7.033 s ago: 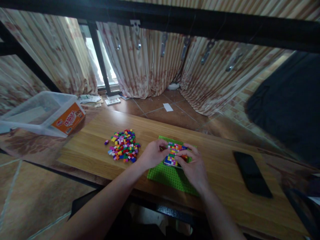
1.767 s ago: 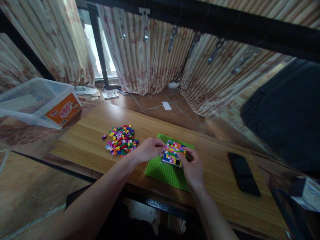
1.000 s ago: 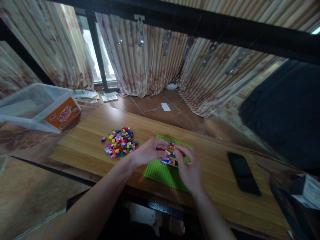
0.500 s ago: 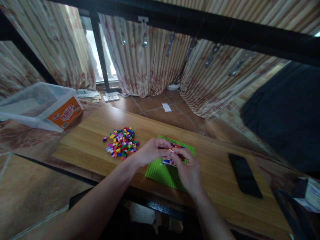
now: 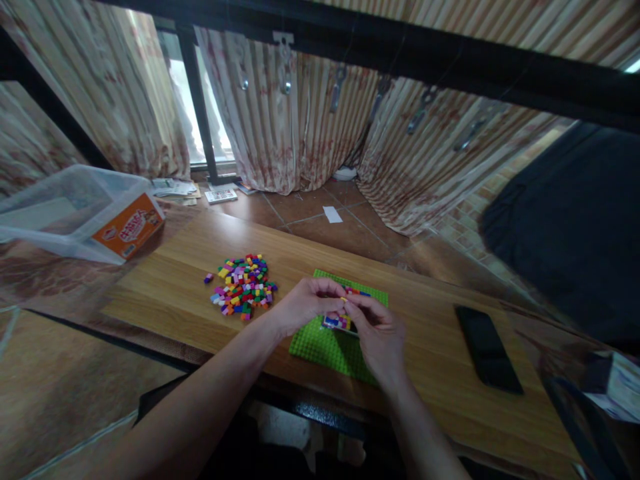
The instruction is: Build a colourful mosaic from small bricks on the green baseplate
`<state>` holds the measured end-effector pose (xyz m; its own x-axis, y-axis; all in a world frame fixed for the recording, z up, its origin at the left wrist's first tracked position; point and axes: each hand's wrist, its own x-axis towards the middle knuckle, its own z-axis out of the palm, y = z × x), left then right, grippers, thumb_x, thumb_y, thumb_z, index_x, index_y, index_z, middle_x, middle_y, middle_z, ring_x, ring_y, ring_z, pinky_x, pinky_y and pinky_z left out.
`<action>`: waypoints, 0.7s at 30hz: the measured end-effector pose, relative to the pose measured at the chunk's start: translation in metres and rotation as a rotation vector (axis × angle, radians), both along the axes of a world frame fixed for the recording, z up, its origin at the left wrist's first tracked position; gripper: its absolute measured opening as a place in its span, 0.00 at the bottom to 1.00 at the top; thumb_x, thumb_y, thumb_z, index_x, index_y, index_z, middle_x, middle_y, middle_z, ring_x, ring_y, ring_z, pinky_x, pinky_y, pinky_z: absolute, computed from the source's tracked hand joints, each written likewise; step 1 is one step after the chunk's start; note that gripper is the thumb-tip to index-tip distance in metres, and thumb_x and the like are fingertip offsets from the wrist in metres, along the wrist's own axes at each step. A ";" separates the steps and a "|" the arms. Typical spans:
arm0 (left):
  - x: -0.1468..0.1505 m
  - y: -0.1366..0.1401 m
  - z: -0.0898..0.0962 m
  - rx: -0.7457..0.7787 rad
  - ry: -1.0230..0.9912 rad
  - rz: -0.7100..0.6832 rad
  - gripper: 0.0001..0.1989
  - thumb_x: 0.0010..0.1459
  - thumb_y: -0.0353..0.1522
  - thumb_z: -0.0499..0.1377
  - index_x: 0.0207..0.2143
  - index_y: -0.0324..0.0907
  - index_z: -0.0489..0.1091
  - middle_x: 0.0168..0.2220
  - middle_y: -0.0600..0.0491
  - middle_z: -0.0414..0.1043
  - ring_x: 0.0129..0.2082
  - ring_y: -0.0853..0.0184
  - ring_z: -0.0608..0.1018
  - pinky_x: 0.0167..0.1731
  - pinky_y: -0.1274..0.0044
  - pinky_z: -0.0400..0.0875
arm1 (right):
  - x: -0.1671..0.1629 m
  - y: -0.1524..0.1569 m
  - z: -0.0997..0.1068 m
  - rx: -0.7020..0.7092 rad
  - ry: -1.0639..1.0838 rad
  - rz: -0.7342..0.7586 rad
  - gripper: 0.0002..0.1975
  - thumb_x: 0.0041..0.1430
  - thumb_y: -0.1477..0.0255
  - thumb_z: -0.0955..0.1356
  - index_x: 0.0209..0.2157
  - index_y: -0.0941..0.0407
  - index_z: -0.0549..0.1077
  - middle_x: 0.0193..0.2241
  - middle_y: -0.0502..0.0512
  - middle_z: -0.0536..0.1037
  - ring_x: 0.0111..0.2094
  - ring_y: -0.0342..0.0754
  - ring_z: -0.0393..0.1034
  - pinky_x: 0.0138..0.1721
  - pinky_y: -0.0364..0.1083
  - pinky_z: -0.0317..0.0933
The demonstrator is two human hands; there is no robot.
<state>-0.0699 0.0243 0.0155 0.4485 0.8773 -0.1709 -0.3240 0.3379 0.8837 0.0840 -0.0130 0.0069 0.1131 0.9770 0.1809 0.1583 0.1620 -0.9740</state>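
My left hand (image 5: 307,307) and my right hand (image 5: 381,333) meet fingertip to fingertip over a green studded baseplate (image 5: 327,350). Pinched between the fingertips of both is a small yellow toy brick (image 5: 344,300), mostly covered by the fingers. Beneath them, a block of built-up coloured bricks (image 5: 337,322) sits on the baseplate, partly hidden by my hands. To the left of my left hand lies a loose heap of small multicoloured bricks (image 5: 245,287), with a single purple brick (image 5: 209,278) just apart from it.
The wooden table (image 5: 200,243) carries a black phone (image 5: 489,348) on the right. A clear plastic bin (image 5: 75,230) with an orange label stands at the left. Papers (image 5: 175,189) lie beyond the table's far edge, and curtains (image 5: 270,120) hang behind a dark bar (image 5: 350,40).
My fingers have closed tighter around the small brick, so less of it shows. My right hand has turned slightly. The heap and the baseplate keep their places on the table.
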 end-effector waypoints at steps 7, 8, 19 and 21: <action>0.005 -0.005 0.003 -0.045 -0.026 0.029 0.17 0.39 0.35 0.73 0.29 0.34 0.75 0.23 0.54 0.74 0.23 0.73 0.74 0.29 0.80 0.68 | 0.002 0.000 -0.001 -0.011 -0.046 0.002 0.09 0.56 0.64 0.71 0.34 0.53 0.80 0.35 0.53 0.82 0.37 0.49 0.75 0.44 0.50 0.68; 0.005 -0.005 0.004 -0.054 -0.033 0.035 0.17 0.39 0.35 0.73 0.29 0.34 0.75 0.22 0.54 0.75 0.23 0.73 0.75 0.29 0.80 0.68 | 0.002 0.000 -0.001 -0.019 -0.043 0.005 0.09 0.56 0.64 0.71 0.34 0.53 0.80 0.34 0.53 0.82 0.37 0.49 0.75 0.43 0.50 0.68; 0.006 -0.006 0.008 -0.250 -0.212 0.120 0.08 0.44 0.23 0.66 0.30 0.34 0.73 0.24 0.52 0.75 0.25 0.71 0.77 0.32 0.80 0.71 | 0.003 0.002 0.005 -0.063 0.254 0.069 0.08 0.52 0.65 0.74 0.33 0.53 0.80 0.26 0.49 0.80 0.27 0.44 0.73 0.32 0.45 0.69; 0.008 -0.005 0.009 -0.325 -0.245 0.136 0.05 0.46 0.21 0.62 0.29 0.34 0.73 0.23 0.53 0.73 0.24 0.73 0.76 0.30 0.82 0.70 | 0.002 0.002 0.007 -0.053 0.267 0.052 0.08 0.52 0.65 0.74 0.33 0.53 0.79 0.28 0.50 0.81 0.27 0.43 0.73 0.32 0.44 0.69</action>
